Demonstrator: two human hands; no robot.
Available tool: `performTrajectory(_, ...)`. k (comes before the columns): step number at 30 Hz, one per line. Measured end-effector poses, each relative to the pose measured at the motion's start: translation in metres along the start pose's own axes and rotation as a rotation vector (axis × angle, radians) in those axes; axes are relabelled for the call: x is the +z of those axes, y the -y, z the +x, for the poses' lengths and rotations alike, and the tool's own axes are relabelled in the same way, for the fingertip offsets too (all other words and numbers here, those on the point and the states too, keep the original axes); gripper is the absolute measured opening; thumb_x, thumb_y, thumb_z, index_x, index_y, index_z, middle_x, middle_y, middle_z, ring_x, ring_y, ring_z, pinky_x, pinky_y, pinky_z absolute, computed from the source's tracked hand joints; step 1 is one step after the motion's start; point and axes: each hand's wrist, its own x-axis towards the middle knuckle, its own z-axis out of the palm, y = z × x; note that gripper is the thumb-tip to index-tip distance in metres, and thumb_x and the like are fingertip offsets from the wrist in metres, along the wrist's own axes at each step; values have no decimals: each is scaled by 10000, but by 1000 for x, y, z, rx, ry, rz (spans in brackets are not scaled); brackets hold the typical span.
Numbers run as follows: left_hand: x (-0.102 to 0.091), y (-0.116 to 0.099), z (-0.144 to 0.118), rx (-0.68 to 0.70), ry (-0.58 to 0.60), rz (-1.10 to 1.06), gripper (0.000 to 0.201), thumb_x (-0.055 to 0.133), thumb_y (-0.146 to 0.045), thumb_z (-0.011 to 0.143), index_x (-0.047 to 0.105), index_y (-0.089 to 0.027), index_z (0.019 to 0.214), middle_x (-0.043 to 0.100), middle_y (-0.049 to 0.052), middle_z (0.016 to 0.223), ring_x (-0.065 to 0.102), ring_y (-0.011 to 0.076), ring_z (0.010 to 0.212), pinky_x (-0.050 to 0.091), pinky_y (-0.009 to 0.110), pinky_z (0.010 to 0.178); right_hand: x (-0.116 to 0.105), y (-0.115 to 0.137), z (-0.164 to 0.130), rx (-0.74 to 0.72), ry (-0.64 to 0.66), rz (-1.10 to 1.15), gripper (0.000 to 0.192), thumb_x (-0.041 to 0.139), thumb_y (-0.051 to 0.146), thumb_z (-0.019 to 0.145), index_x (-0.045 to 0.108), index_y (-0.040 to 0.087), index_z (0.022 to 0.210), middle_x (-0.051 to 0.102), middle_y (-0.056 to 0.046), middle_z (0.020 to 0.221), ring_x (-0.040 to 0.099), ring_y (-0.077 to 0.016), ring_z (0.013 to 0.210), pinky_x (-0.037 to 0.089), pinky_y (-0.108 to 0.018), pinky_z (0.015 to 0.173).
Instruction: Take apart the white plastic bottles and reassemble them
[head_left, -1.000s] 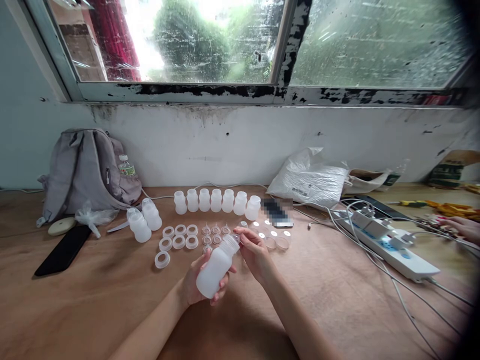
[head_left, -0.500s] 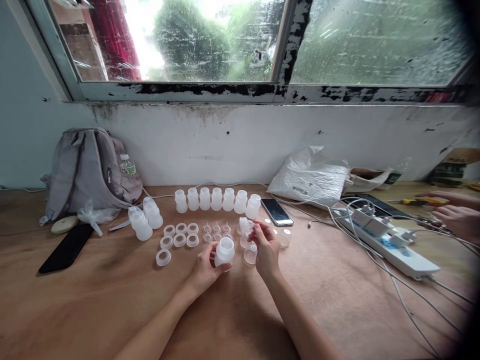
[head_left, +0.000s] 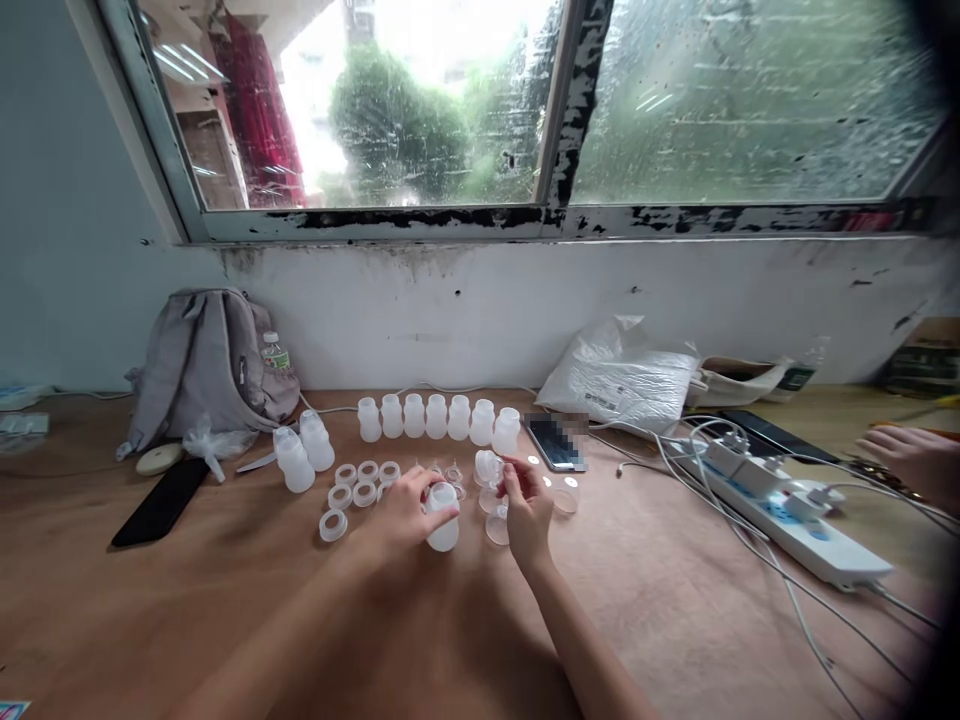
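Observation:
My left hand is closed round a small frosted-white baby bottle with an uncovered mouth, its thumb across the upper front. To its right, my right hand pinches a clear ribbed collar-like piece between thumb and fingertips; its exact kind is partly hidden. Below that hand lie clear domed covers, and another cover lies to its right. Left of my left hand sit white screw rings in rows. Clear silicone teats stand behind it, partly hidden.
A row of several frosted bottles stands at the back, and two topped bottles stand left. A phone, silver bag, power strip with cables, backpack and black phone surround them. Another person's hand is far right.
The view has tilted up slightly. My left hand has shifted its hold higher on the bottle, which sits a little lower and left. My right hand still pinches the clear piece.

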Motion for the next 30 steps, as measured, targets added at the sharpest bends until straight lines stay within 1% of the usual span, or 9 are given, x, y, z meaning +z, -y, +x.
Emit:
performTrajectory(2,-17,3,11,-29,-7,44,291,584,-418,684,593,-213,890,609,35,834,560,180,704,428,271,609,0,0,-1,-5,3,-7,260,531,387,760,570,166,892,561,-11,711,467,-106,527,394,-251,503)
performTrajectory(5,-55,12,30,-91,-29,250,314,591,-424,651,593,-200,871,626,31,827,571,184,710,418,263,624,2,-2,-4,-40,36,-46,259,519,392,767,574,170,889,579,-24,735,481,-117,545,399,-255,508)
performTrajectory(7,-82,20,44,-143,30,410,318,570,-423,659,589,-205,889,638,26,829,583,189,740,412,254,643,4,-3,-7,-96,65,-104,245,502,382,781,576,174,886,584,-35,762,499,-129,580,405,-260,523)
performTrajectory(9,-107,28,59,-259,91,616,347,540,-446,669,586,-208,918,645,34,877,584,208,806,408,253,659,6,-4,-10,-175,101,-185,208,478,351,802,574,181,876,574,-43,790,512,-141,627,410,-261,538)
performTrajectory(13,-134,51,84,-339,155,697,390,565,-411,662,582,-177,973,635,78,973,567,250,913,413,260,699,8,-7,-17,-376,230,-359,150,422,256,837,548,187,881,528,-38,779,490,-126,606,407,-249,559)
performTrajectory(17,-136,81,103,-418,244,743,429,605,-348,678,543,-155,1056,587,97,1083,523,254,1017,420,257,766,12,-13,-29,-466,473,-511,140,386,195,845,524,181,861,519,-29,747,468,-105,560,377,-216,536)
performTrajectory(20,-129,103,111,-499,308,781,354,583,-315,744,535,-141,1049,560,94,1081,526,235,992,439,322,794,17,-17,-37,-486,616,-578,130,378,173,838,506,182,821,537,-32,765,493,-110,604,376,-205,561)
performTrajectory(25,-116,126,114,-624,366,812,300,486,-293,832,483,-158,1100,520,69,1093,541,181,928,468,378,767,21,-19,-41,-494,719,-650,101,387,175,824,486,184,809,548,-30,764,508,-117,626,368,-202,576)
performTrajectory(30,-109,131,116,-674,356,829,306,492,-295,828,485,-153,1099,523,72,1091,541,186,931,467,378,768,21,-18,-42,-498,773,-701,81,393,177,813,472,189,802,552,-16,742,497,-111,593,339,-198,546)
